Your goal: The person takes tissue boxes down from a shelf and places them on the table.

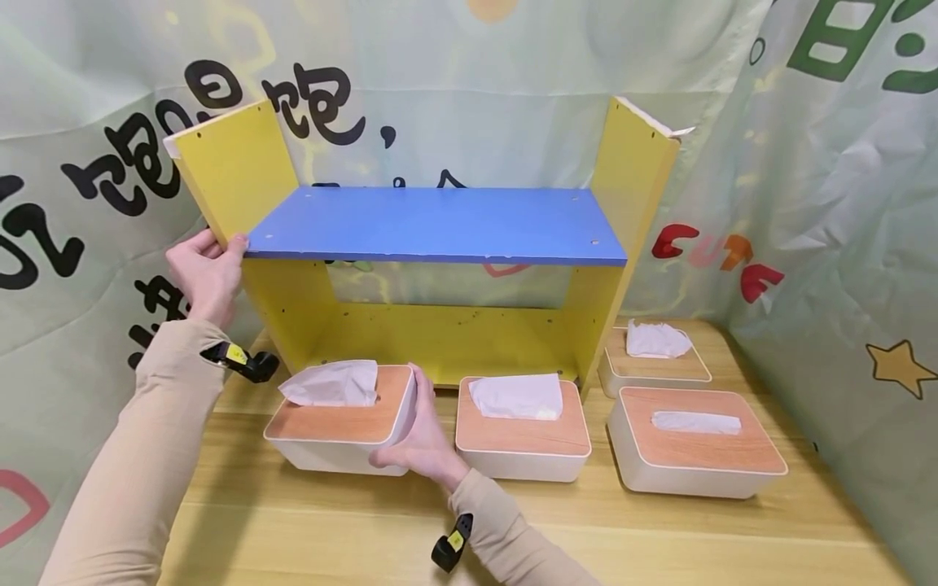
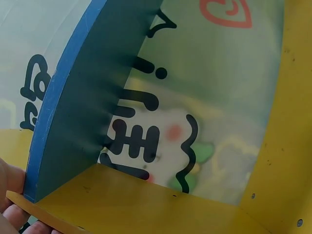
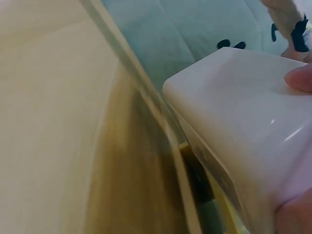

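Note:
A yellow shelf unit (image 1: pixel 447 338) with a blue board (image 1: pixel 440 224) across its middle stands at the back. My left hand (image 1: pixel 208 273) grips its left side panel beside the front corner of the blue board; in the left wrist view the thumb (image 2: pixel 13 176) lies near the board's end, the other fingers outside the panel. With my right hand (image 1: pixel 425 435) I hold the right end of a white tissue box (image 1: pixel 333 457) with a wood-look lid, in front of the unit's left part. The right wrist view shows its white wall (image 3: pixel 243 102) between thumb and fingers.
A second tissue box (image 1: pixel 523 465) stands just right of my right hand, before the unit. Two more, one nearer (image 1: pixel 689 478) and one farther back (image 1: pixel 655 370), are to the unit's right. A printed cloth (image 1: pixel 469 98) hangs behind the wooden table (image 1: pixel 330 529).

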A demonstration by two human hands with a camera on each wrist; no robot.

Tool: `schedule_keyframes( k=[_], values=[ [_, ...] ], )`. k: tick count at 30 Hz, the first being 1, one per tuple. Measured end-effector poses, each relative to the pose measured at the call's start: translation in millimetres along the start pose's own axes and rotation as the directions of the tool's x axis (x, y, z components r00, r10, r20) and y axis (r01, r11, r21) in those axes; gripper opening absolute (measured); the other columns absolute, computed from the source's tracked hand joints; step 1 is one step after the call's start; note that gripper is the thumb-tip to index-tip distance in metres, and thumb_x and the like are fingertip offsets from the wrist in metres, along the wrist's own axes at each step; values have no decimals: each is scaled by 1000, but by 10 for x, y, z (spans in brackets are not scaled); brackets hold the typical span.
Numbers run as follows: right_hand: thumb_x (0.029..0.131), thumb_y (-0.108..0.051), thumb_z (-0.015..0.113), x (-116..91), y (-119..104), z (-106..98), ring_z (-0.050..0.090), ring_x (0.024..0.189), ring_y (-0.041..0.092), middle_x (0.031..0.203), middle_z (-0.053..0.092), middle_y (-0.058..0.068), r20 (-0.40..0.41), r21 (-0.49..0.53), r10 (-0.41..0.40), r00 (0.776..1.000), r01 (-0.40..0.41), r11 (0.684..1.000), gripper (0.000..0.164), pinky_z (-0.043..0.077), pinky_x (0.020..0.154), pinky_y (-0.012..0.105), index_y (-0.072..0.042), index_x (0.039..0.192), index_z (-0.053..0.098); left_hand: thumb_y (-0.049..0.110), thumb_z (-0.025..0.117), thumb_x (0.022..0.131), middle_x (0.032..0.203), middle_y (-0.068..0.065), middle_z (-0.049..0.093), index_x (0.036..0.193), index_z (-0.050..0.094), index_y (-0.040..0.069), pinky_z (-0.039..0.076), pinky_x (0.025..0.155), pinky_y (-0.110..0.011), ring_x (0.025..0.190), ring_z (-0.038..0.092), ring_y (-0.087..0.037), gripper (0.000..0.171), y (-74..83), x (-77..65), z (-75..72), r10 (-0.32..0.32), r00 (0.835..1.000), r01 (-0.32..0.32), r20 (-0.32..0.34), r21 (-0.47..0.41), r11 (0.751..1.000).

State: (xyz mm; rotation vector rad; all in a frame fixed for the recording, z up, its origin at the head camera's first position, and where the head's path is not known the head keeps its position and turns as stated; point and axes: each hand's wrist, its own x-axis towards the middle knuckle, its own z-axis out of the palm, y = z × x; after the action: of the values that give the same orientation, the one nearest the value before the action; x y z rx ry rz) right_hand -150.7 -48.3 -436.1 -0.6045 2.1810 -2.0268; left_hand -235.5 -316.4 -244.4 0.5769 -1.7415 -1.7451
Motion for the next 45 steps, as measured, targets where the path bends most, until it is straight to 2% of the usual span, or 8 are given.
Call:
schedule_keyframes(
  k=[4, 10, 16, 24, 29, 34, 39, 45],
  values=[
    [53, -6, 87, -2, 94, 11, 39, 135, 27, 158, 25, 8, 1, -21, 7, 1000, -7, 1000, 129, 39, 110, 35, -20, 158, 14, 16, 73, 90, 78, 22, 67, 134, 65, 13, 50, 81, -12, 85, 67, 2, 45, 3, -1, 6, 0, 1000, 0, 5, 28, 1000],
    [54, -6, 88, 7, 207, 6, 39, 134, 27, 156, 26, 10, -6, -28, 7, 1000, -7, 1000, 130, 39, 110, 39, -18, 159, 12, 15, 72, 91, 89, 17, 71, 135, 65, 14, 50, 83, -12, 86, 66, 2, 44, 12, 0, 20, -12, 1000, 11, 6, 21, 1000],
    [55, -4, 88, 7, 274, 6, 38, 135, 31, 156, 26, 13, -12, -9, 30, 999, -30, 1000, 132, 41, 108, 42, -20, 160, 9, 16, 72, 92, 81, 21, 68, 136, 64, 14, 51, 82, -12, 84, 67, 3, 45, 20, -6, 23, -3, 1000, 3, 11, 44, 999],
    [54, 0, 83, 22, 301, 12, 27, 145, 28, 161, 18, 12, 11, -28, 19, 1000, -19, 999, 135, 24, 122, 46, -12, 161, 1, 15, 73, 90, 75, 23, 66, 135, 65, 12, 50, 78, -10, 83, 67, 3, 45, 17, -6, 18, 10, 1000, -10, 11, 21, 1000],
    [52, 2, 77, 38, 323, 17, 23, 147, 28, 163, 13, 13, 13, -66, 37, 999, -36, 997, 135, 20, 124, 48, -9, 161, -3, 15, 73, 90, 72, 24, 65, 135, 65, 13, 50, 77, -11, 84, 67, 3, 45, 15, -2, 16, 9, 1000, -10, 7, 26, 1000],
    [53, 7, 73, 47, 338, 4, 18, 150, 31, 165, 5, 15, 11, -14, 61, 998, -61, 998, 136, 15, 125, 51, -8, 161, -8, 15, 73, 90, 73, 23, 66, 134, 65, 12, 50, 75, -10, 83, 66, 2, 45, 13, 5, 14, 7, 1000, -7, 4, 20, 1000],
    [55, 11, 69, 51, 345, -18, 14, 151, 31, 167, -1, 13, 21, 44, 93, 995, -94, 995, 136, 13, 124, 50, -11, 161, -13, 15, 73, 90, 80, 19, 69, 133, 66, 13, 50, 77, -11, 85, 66, 1, 44, 15, 7, 14, -3, 1000, 3, 1, 7, 1000],
    [56, 10, 69, 25, 389, -31, 12, 154, 34, 168, -3, 15, 10, 37, 118, 993, -118, 992, 136, 14, 126, 55, -13, 161, -13, 14, 73, 90, 68, 26, 65, 133, 66, 11, 51, 74, -9, 86, 68, 1, 44, 11, 6, 6, 16, 1000, -16, 5, 12, 1000]
  ],
)
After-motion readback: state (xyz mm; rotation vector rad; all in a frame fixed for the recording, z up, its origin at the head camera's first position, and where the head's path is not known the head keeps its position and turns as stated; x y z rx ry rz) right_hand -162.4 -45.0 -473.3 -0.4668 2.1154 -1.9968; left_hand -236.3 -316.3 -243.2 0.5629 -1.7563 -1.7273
